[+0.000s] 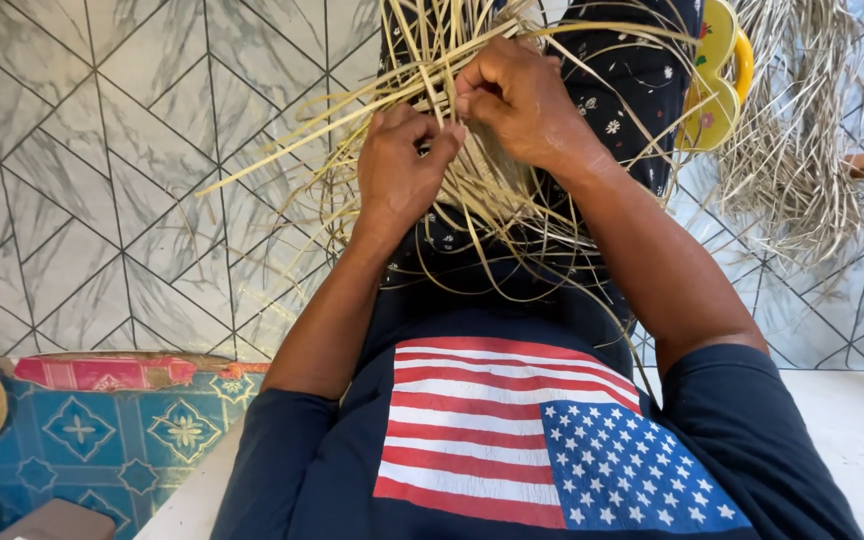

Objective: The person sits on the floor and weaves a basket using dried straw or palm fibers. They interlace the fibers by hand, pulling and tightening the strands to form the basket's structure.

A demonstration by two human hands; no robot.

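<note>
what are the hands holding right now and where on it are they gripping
Both hands, left and right, pinch thin pale straw strips where the strands cross in the tangled middle of the bundle; the loose ends fan outward.

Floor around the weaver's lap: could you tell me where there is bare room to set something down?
The grey tiled floor left of the left hand lies bare, above the red cloth bundle. It is crowded at the lap, where both the left and the right hand grip the straw strips, and right, under the dried fibre pile.
</note>
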